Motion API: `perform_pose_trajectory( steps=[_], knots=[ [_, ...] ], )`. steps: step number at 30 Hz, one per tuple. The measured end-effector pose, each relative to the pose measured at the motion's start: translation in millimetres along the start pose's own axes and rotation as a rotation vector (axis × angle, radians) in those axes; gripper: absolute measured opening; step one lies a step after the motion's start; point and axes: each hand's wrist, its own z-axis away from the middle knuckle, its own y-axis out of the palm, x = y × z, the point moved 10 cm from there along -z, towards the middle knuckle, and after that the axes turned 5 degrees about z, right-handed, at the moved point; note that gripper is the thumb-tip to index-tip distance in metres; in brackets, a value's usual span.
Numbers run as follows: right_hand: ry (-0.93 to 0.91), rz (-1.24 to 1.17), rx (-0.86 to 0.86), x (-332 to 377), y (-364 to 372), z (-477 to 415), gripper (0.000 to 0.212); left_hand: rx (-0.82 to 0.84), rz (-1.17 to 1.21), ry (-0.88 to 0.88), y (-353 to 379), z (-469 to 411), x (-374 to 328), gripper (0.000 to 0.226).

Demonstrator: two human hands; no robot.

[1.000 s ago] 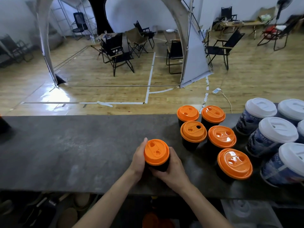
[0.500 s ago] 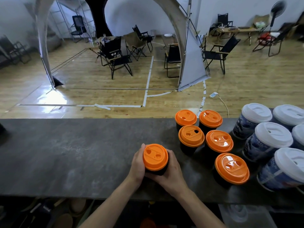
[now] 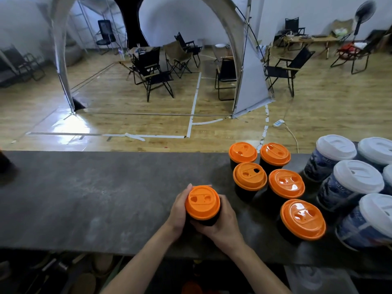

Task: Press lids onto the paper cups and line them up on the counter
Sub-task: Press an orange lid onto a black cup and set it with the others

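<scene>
A black paper cup with an orange lid (image 3: 202, 202) stands on the dark counter (image 3: 95, 198), near its front edge. My left hand (image 3: 179, 211) wraps its left side and my right hand (image 3: 222, 224) wraps its right side and front, so most of the cup wall is hidden. To the right stand several more black cups with orange lids (image 3: 249, 179), grouped in two rough rows. Further right are several blue-patterned cups with white lids (image 3: 358, 177).
A dark object (image 3: 5, 164) sits at the counter's left end. Beyond the counter lies a wooden floor with folding chairs (image 3: 152, 75) and a white arched tent frame (image 3: 250, 81). Below the counter's front edge are dim shelves with unclear items.
Both hands keep their hold on the orange-lidded cup, which stays at about the same spot. The camera has tilted up slightly, so the counter sits lower in view.
</scene>
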Motion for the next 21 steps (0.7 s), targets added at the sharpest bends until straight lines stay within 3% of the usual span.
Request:
perform_pose_trajectory(
  steps=[3, 8, 14, 19, 21],
  knots=[
    [-0.023, 0.020, 0.040, 0, 3, 1, 0.071, 0.048, -0.002, -0.026, 2, 0, 1, 0.061],
    [-0.016, 0.008, 0.006, 3, 5, 1, 0.085, -0.188, -0.025, 0.075, -10, 5, -1, 0.049],
    [-0.030, 0.050, 0.021, 1, 2, 1, 0.075, 0.027, -0.035, 0.026, 4, 3, -7, 0.060],
    [-0.030, 0.030, 0.044, 1, 8, 1, 0.088, -0.108, -0.038, 0.092, -4, 5, -4, 0.061],
    [-0.009, 0.029, 0.043, 1, 7, 2, 0.086, -0.089, -0.013, 0.077, -4, 4, -3, 0.059]
  ],
)
